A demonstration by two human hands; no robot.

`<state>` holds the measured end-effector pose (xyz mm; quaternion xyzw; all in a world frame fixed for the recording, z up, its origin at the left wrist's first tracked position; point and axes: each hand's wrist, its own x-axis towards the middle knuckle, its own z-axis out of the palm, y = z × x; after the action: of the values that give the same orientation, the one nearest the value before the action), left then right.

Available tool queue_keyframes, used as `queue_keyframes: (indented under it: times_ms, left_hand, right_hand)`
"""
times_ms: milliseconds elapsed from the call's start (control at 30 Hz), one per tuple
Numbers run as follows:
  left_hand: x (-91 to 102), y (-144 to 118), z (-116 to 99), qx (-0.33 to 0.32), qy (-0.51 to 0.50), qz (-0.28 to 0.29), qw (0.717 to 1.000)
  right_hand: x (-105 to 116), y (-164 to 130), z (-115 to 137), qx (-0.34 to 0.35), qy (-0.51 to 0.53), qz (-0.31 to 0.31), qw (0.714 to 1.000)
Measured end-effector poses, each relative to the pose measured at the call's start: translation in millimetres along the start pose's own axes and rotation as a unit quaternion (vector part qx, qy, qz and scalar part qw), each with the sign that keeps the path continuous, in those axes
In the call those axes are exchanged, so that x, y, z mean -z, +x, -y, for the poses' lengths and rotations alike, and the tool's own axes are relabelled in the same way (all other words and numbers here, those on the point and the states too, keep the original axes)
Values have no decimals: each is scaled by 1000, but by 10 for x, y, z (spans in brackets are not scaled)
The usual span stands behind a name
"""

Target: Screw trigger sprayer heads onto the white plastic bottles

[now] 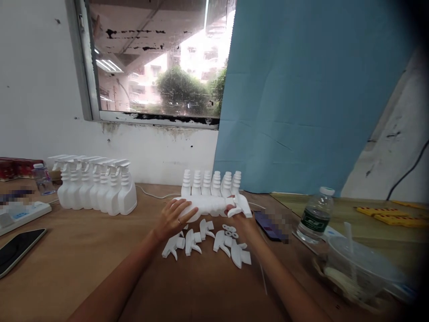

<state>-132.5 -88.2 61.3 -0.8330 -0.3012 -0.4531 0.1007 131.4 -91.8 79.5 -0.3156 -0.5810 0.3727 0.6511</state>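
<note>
A white spray bottle (pixel 204 205) lies sideways between my hands in the middle of the table. My left hand (pixel 176 214) is wrapped over its base end, a ring on one finger. At the neck end, my right hand (pixel 239 217) grips around the white trigger sprayer head (pixel 243 206), its fingers partly hidden by it. Just behind stands a row of several white bottles without sprayer heads (pixel 208 182). Loose trigger sprayer heads (pixel 192 241) lie scattered on the table below my hands, along with a few small white rings (pixel 230 230).
Several white bottles with sprayers fitted (pixel 95 185) stand at the left. A phone (pixel 20 250) and a power strip (pixel 27 214) lie farther left. To the right are a dark phone (pixel 271 225), a water bottle (pixel 315 219) and a lidded plastic bowl (pixel 365 264) with a straw.
</note>
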Motion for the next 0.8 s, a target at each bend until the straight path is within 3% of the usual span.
queue_keyframes:
  times_ms: [133,333,533,800]
  left_hand:
    - [9,37,-34,112,-84,-54,989]
    - [79,116,-113,231,-184,-13,955]
    - [164,160,-47,329,-373,144,856]
    - [107,149,-77,411,-487,154,755]
  right_hand:
    - [-9,36,-57,-21,75,-65,995]
    - [34,39,62,-29,112,-49,992]
    - [69,-44,259,-65,136,72,986]
    - [34,-18,244,-51,108,82,989]
